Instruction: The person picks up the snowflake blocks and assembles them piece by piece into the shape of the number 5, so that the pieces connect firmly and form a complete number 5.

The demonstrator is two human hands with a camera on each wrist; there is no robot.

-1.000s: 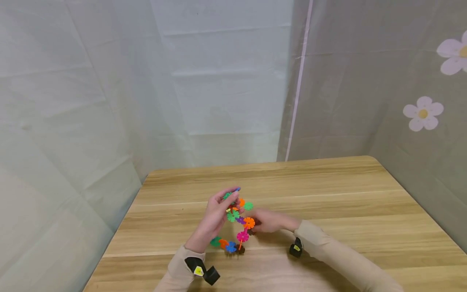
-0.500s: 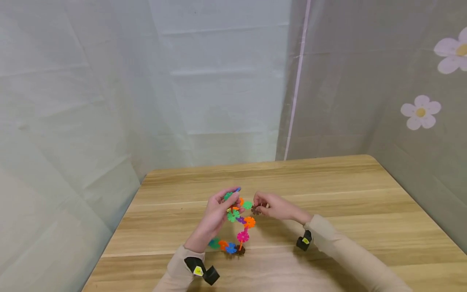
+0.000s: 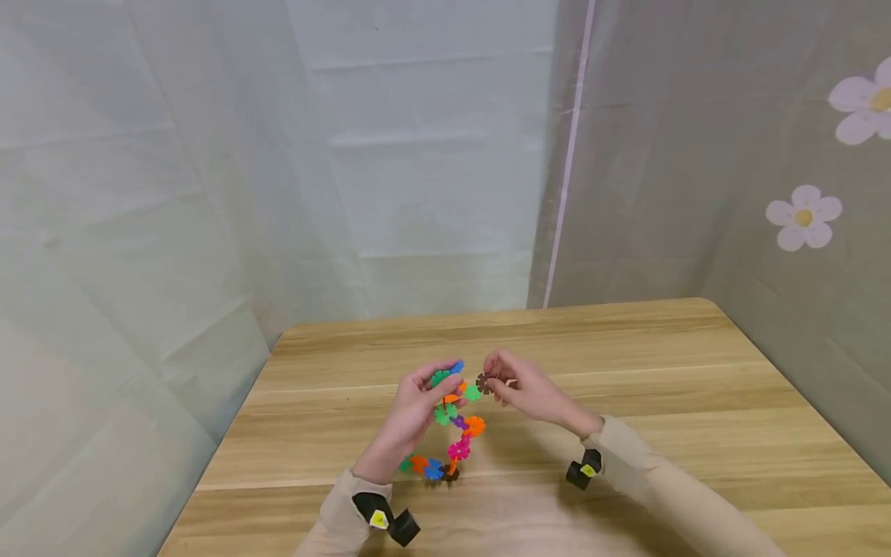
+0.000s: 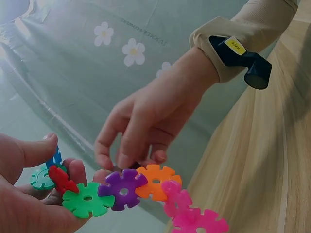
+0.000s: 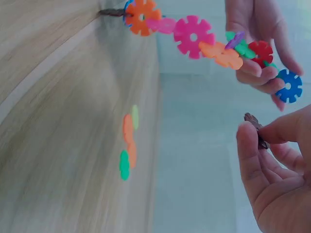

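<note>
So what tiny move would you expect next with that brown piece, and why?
Probably the right hand would ease the brown disc leftward into a slot on the chain of discs. The disc is pinched just beside the chain's top end, which the left hand grips, and a small gap shows between them.

The wooden table (image 3: 626, 402) in front of me carries the lower end of my colourful snowflake-disc chain (image 3: 438, 468), which rests on its near part.
</note>
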